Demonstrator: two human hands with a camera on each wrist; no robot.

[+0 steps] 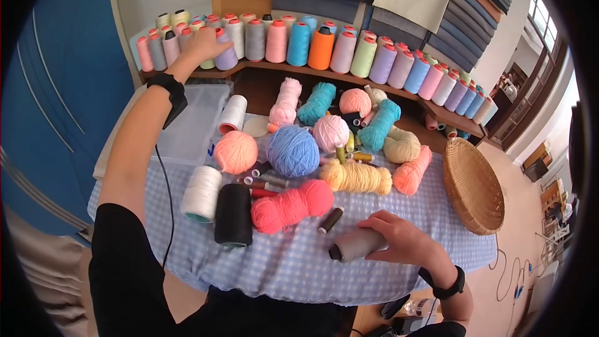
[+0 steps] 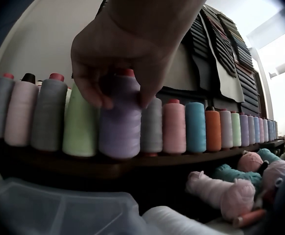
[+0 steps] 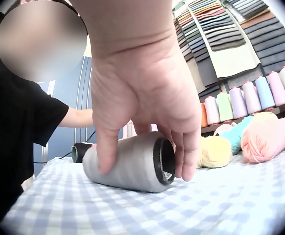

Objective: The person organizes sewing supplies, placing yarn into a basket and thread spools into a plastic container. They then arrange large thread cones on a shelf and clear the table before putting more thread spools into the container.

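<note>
At the shelf's left part my left hand (image 1: 201, 47) (image 2: 128, 54) grips the top of a lavender thread cone (image 1: 226, 50) (image 2: 120, 117), thumb on one side and fingers on the other. The cone stands upright between a light green cone (image 2: 80, 122) and a grey one (image 2: 152, 126). Near the table's front edge my right hand (image 1: 402, 237) (image 3: 145, 93) holds a grey thread cone (image 1: 357, 244) (image 3: 128, 161) lying on its side on the checked cloth, with the thumb on one side and the fingers around its wide end.
Yarn skeins and balls, among them a blue ball (image 1: 293, 151), fill the table's middle with small spools. White (image 1: 203, 192) and black (image 1: 234, 215) cones stand front left. A clear plastic box (image 1: 194, 118) is at the left, a wicker basket (image 1: 473, 186) at the right.
</note>
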